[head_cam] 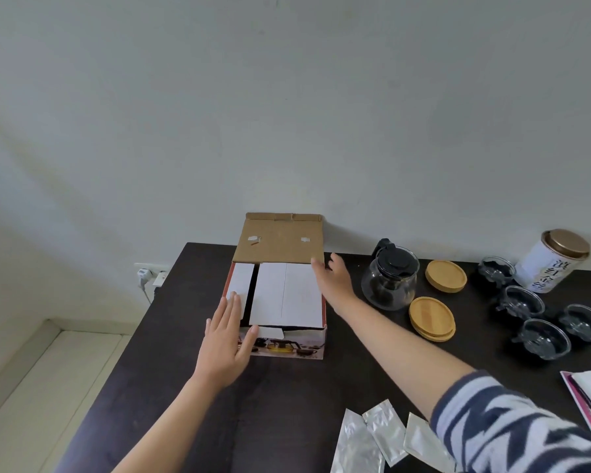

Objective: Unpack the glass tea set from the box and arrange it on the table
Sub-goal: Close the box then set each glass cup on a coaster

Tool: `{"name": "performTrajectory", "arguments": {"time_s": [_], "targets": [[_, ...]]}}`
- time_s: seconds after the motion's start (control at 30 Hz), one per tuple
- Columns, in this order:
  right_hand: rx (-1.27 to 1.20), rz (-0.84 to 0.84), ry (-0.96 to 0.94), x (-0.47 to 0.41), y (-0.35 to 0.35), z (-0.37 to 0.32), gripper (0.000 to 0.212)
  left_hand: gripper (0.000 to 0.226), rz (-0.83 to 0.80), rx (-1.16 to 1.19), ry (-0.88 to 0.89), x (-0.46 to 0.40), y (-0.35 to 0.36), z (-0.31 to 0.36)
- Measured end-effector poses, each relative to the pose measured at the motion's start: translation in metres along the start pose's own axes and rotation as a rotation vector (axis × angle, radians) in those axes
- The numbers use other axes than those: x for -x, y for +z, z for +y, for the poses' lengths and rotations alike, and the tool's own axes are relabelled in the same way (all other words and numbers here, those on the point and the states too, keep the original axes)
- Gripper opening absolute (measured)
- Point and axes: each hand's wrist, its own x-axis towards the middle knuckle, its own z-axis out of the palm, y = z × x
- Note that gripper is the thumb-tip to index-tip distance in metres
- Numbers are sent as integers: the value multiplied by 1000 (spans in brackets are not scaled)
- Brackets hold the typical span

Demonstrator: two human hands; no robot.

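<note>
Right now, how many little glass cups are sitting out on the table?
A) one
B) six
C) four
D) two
C: four small glass cups stand in a cluster on the dark table, to the right of the glass teapot and the two round wooden lids.

We see a dark brown table, a brown cardboard lid over white inserts, 2 tan wooden coasters, a white tin with gold top, and a blue-and-white striped sleeve.
</note>
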Motion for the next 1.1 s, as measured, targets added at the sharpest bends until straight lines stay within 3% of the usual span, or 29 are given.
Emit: {"name": "performTrajectory", "arguments": {"time_s": [0.17, 0.27, 0.37, 0.5, 0.67, 0.73, 0.8, 0.93, 1.1], "targets": [[-494, 0, 340, -53, 2, -14, 67, 86, 7, 54, 26, 0, 4, -3], [-531, -46, 331, -61, 2, -15, 70, 89, 20, 83, 29, -2, 6, -4], [-631, -86, 286, -42, 0, -25, 49, 91, 41, 90, 31, -2, 9, -1], [-700, -87, 244, -39, -3, -15, 64, 91, 102, 212, -3, -2, 12, 5], [-555, -114, 144, -22, -8, -4, 47, 89, 295, 568, -63, 0, 3, 11], [-442, -151, 123, -13, -11, 7, 59, 92, 365, 620, -149, -1, -3, 13], [-313, -161, 95, -1, -13, 17, 57, 90, 403, 666, -224, -2, -9, 18], [-193, -101, -72, 28, -13, 40, 44, 58, 375, 711, -298, -1, -13, 19], [117, -93, -254, 60, -14, 69, 53, 59, 266, 656, -268, 4, -12, 7]]}}
